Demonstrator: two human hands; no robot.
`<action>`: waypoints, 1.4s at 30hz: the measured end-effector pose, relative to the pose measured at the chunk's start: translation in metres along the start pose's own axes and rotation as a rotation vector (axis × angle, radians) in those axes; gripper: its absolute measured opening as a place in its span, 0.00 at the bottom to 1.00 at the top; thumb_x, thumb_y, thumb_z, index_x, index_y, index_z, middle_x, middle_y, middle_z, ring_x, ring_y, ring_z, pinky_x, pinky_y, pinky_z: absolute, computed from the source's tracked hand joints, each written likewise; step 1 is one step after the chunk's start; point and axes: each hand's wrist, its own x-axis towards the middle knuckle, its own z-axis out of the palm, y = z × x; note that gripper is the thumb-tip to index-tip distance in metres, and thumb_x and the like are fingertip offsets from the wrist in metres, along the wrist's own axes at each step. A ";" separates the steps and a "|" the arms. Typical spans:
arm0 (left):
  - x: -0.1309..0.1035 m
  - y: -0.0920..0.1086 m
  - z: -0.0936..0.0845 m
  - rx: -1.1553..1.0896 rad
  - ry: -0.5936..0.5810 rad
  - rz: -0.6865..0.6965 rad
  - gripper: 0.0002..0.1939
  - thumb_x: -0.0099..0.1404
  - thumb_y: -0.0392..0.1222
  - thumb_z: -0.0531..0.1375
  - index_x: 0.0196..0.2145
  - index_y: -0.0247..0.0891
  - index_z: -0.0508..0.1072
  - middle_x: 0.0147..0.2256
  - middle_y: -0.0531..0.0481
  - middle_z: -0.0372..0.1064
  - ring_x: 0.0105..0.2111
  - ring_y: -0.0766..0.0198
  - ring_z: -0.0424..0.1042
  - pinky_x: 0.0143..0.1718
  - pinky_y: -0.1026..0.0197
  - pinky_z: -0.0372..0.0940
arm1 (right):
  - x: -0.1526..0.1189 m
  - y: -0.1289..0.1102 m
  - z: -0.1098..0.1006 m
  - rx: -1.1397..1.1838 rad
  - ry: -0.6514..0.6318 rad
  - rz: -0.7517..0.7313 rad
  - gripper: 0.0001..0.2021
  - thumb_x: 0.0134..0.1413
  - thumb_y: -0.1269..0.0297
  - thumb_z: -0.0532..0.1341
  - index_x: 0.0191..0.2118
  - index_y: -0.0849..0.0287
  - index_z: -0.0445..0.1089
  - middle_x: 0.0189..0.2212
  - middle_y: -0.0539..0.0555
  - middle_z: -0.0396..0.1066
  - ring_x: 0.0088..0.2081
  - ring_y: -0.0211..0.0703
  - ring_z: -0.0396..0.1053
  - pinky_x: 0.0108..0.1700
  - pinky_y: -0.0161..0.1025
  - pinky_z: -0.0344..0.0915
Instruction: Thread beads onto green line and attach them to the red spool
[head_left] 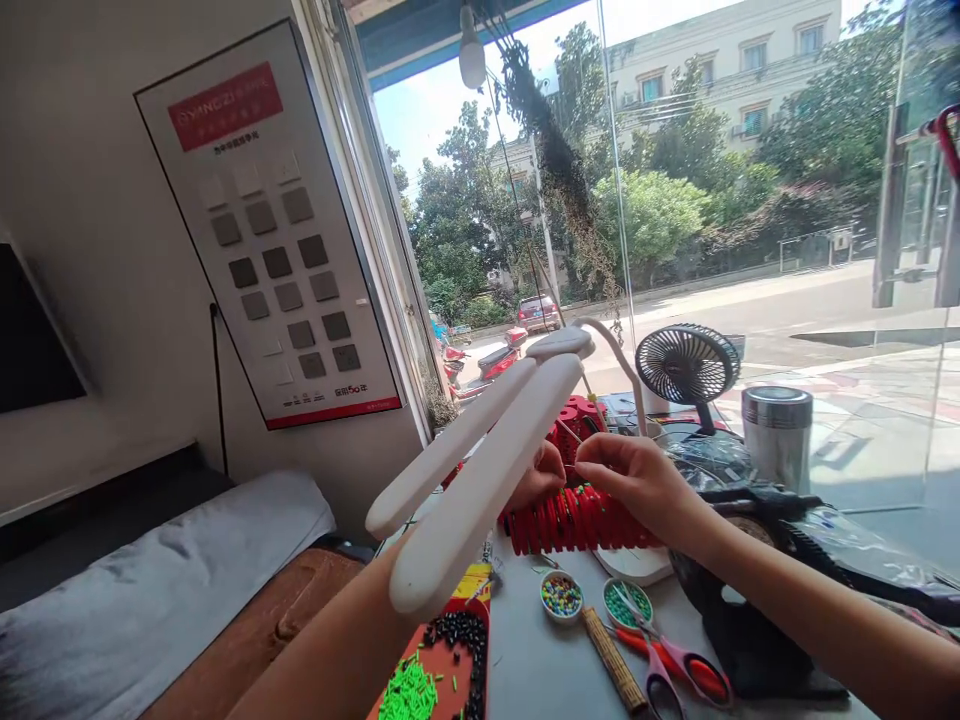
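Above a row of red ring-like pieces, my two hands are close together. My right hand has its thumb and fingers pinched at a thin thread or wire; what else it may hold is too small to tell. My left hand is curled beside it, partly hidden behind a white two-armed lamp, and its fingertips face those of my right hand. Below the red pieces are a small bowl of mixed beads and a bowl of green beads.
Pink-handled scissors and a woven stick lie near the front. A red tray holds black beads and green tubes. Behind stand a black fan and a metal-lidded canister. A black bag lies right.
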 end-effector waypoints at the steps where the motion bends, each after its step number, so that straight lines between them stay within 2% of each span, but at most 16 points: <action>1: -0.004 0.006 0.000 0.044 -0.075 0.028 0.07 0.44 0.29 0.63 0.17 0.39 0.72 0.17 0.58 0.69 0.19 0.70 0.65 0.23 0.65 0.60 | -0.001 0.000 0.001 -0.004 0.004 -0.003 0.08 0.48 0.62 0.56 0.25 0.59 0.65 0.21 0.48 0.63 0.25 0.36 0.59 0.28 0.34 0.56; 3: -0.011 0.014 0.000 0.138 -0.160 0.069 0.07 0.48 0.30 0.60 0.18 0.40 0.73 0.18 0.57 0.69 0.20 0.69 0.65 0.24 0.64 0.58 | -0.004 0.000 0.004 -0.017 0.018 -0.008 0.07 0.47 0.62 0.56 0.24 0.59 0.65 0.20 0.47 0.62 0.24 0.36 0.58 0.27 0.34 0.56; 4: -0.014 0.017 0.000 0.183 -0.152 0.079 0.06 0.50 0.32 0.59 0.19 0.40 0.73 0.18 0.57 0.69 0.21 0.68 0.65 0.24 0.64 0.58 | -0.006 0.000 0.005 -0.024 0.026 -0.008 0.06 0.46 0.63 0.56 0.24 0.59 0.65 0.20 0.47 0.61 0.24 0.36 0.57 0.27 0.34 0.55; 8: -0.028 0.023 0.001 0.333 -0.067 0.085 0.07 0.52 0.33 0.57 0.21 0.40 0.73 0.20 0.54 0.71 0.22 0.66 0.65 0.25 0.62 0.56 | -0.016 -0.001 0.008 -0.034 0.041 -0.003 0.05 0.46 0.65 0.56 0.25 0.58 0.65 0.19 0.46 0.60 0.24 0.36 0.57 0.27 0.34 0.55; 13: -0.053 0.028 0.013 0.479 0.048 0.103 0.08 0.57 0.37 0.56 0.23 0.39 0.72 0.22 0.52 0.71 0.24 0.63 0.67 0.27 0.60 0.56 | -0.017 -0.003 0.004 -0.009 0.024 0.042 0.05 0.46 0.64 0.55 0.25 0.59 0.65 0.20 0.47 0.62 0.24 0.36 0.57 0.26 0.34 0.55; 15: -0.063 0.024 0.019 0.513 0.092 0.138 0.09 0.60 0.36 0.53 0.24 0.39 0.71 0.25 0.50 0.72 0.27 0.63 0.69 0.28 0.61 0.59 | -0.014 -0.005 0.001 -0.009 -0.003 0.066 0.06 0.46 0.65 0.55 0.24 0.59 0.64 0.19 0.46 0.61 0.22 0.35 0.57 0.24 0.33 0.54; 17: -0.071 0.016 0.026 0.534 0.158 0.191 0.09 0.61 0.35 0.52 0.27 0.38 0.71 0.32 0.47 0.74 0.33 0.60 0.71 0.34 0.59 0.63 | -0.010 -0.007 -0.001 -0.028 -0.034 0.085 0.06 0.44 0.66 0.54 0.23 0.60 0.64 0.18 0.46 0.61 0.22 0.34 0.56 0.23 0.32 0.53; 20: -0.078 0.003 0.036 0.552 0.273 0.281 0.08 0.61 0.35 0.53 0.31 0.36 0.72 0.39 0.43 0.73 0.41 0.56 0.71 0.43 0.52 0.64 | -0.003 -0.012 -0.002 -0.104 -0.070 0.102 0.05 0.40 0.68 0.54 0.21 0.60 0.65 0.18 0.46 0.61 0.22 0.33 0.57 0.23 0.32 0.52; 24: -0.081 -0.009 0.043 0.622 0.452 0.450 0.05 0.60 0.32 0.55 0.30 0.36 0.72 0.36 0.45 0.75 0.38 0.57 0.73 0.42 0.51 0.68 | 0.006 -0.019 0.000 -0.260 -0.156 0.141 0.03 0.36 0.70 0.56 0.18 0.60 0.65 0.14 0.46 0.60 0.20 0.33 0.56 0.21 0.32 0.50; 26: -0.083 -0.012 0.045 0.656 0.505 0.492 0.05 0.59 0.32 0.56 0.31 0.37 0.71 0.36 0.45 0.75 0.38 0.58 0.73 0.41 0.52 0.69 | 0.011 -0.023 0.001 -0.342 -0.204 0.157 0.04 0.34 0.71 0.57 0.16 0.60 0.65 0.13 0.45 0.59 0.19 0.33 0.56 0.20 0.32 0.48; 34: -0.087 -0.020 0.046 0.623 0.519 0.536 0.06 0.58 0.30 0.57 0.33 0.38 0.70 0.38 0.45 0.74 0.42 0.59 0.71 0.45 0.52 0.68 | 0.022 -0.031 0.006 -0.556 -0.266 0.158 0.07 0.32 0.70 0.60 0.12 0.60 0.63 0.10 0.45 0.57 0.18 0.33 0.54 0.20 0.34 0.46; 42: -0.086 -0.020 0.045 0.642 0.549 0.587 0.06 0.58 0.30 0.58 0.33 0.38 0.69 0.37 0.46 0.75 0.41 0.60 0.72 0.45 0.53 0.68 | 0.019 -0.021 0.001 -0.479 -0.341 0.103 0.05 0.38 0.71 0.57 0.20 0.61 0.70 0.15 0.46 0.63 0.21 0.32 0.58 0.21 0.31 0.50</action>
